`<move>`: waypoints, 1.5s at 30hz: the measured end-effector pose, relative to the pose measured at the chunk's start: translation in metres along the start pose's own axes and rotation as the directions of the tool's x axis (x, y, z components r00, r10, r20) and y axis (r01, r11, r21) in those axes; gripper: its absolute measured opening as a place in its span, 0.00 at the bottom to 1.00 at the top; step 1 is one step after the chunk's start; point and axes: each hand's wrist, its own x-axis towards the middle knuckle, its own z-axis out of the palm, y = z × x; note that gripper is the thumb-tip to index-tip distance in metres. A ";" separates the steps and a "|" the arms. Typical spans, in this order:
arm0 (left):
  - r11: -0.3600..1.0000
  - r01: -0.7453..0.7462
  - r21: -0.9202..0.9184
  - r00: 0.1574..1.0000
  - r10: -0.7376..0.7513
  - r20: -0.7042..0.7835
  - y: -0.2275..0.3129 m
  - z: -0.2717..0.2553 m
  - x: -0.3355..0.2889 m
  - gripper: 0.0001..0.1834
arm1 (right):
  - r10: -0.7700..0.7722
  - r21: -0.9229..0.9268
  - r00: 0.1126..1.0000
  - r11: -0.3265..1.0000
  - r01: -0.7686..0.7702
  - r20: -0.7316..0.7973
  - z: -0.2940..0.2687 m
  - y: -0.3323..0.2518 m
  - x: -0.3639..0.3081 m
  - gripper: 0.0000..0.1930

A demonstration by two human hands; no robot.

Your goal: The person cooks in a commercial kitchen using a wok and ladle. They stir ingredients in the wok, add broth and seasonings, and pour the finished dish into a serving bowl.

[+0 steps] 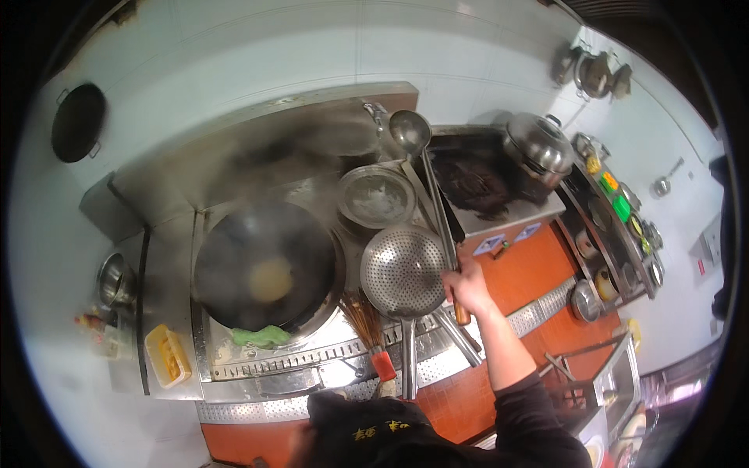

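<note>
My right hand is closed around the long handle of a steel ladle; the handle runs up and away to the round bowl near the back wall. Just left of the hand lies a round perforated strainer with its handle pointing toward me. Left of that sits a black wok holding a pale yellow pool of liquid, with steam rising over it. A green cloth lies on the wok's near rim. My left hand is out of sight.
A steel basin of water sits behind the strainer. A bamboo brush with a red handle lies at the stove front. A lidded steel pot and a dark griddle stand right. A yellow tub sits left.
</note>
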 end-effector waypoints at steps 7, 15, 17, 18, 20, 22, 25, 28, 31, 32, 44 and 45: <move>0.910 -0.338 -0.239 0.740 0.414 0.531 0.091 -0.036 0.057 0.19 | 0.248 0.404 0.964 0.895 -0.191 -0.093 0.054 0.032 -0.166 0.28; 0.921 -0.389 -0.032 0.283 0.152 0.947 0.086 -0.017 0.075 0.18 | 0.288 0.538 0.921 0.836 -0.108 -0.262 0.164 0.070 -0.377 0.33; 0.875 -0.481 0.045 0.236 0.080 0.968 0.071 -0.011 0.079 0.19 | 0.163 0.595 0.899 0.794 0.126 -0.407 0.193 0.065 -0.437 0.26; 0.822 -0.566 0.067 0.199 0.057 0.978 0.070 -0.008 0.081 0.19 | 0.183 0.631 0.861 0.753 0.188 -0.475 0.209 0.061 -0.468 0.28; 0.684 -0.715 0.143 0.207 0.012 0.978 0.068 0.002 0.075 0.19 | 0.263 0.653 0.766 0.713 0.255 -0.586 0.229 0.052 -0.526 0.32; 0.600 -0.799 0.045 0.069 0.017 0.997 0.075 0.015 0.061 0.17 | 0.261 0.605 0.620 0.661 0.445 -0.740 0.254 0.039 -0.585 0.30; 0.484 -0.875 0.012 -0.004 -0.033 0.999 0.079 0.039 0.035 0.17 | 0.285 0.407 0.298 0.744 0.530 -0.911 0.286 0.025 -0.671 0.29; 0.639 -0.762 0.108 0.085 -0.067 0.994 0.061 0.060 0.026 0.17 | 0.300 0.203 -0.096 0.815 0.543 -0.949 0.318 0.025 -0.758 0.25; 0.551 -0.832 0.063 0.052 -0.035 0.998 0.036 0.085 0.038 0.16 | 0.334 0.203 -0.534 0.936 0.289 -0.777 0.340 0.044 -0.853 0.13; 0.525 -0.850 0.047 0.023 -0.052 0.998 0.024 0.093 0.042 0.16 | 0.362 0.243 -0.620 0.931 0.272 -0.696 0.346 0.054 -0.886 0.12; 0.136 -0.991 0.019 -0.001 -0.140 0.990 -0.039 0.124 -0.052 0.18 | 0.353 0.872 -0.891 0.481 -0.089 -0.286 0.384 0.162 -1.141 0.12; 0.119 -0.993 0.022 0.005 -0.143 0.990 -0.043 0.121 -0.061 0.19 | 0.364 0.895 -0.892 0.436 -0.090 -0.268 0.384 0.170 -1.147 0.13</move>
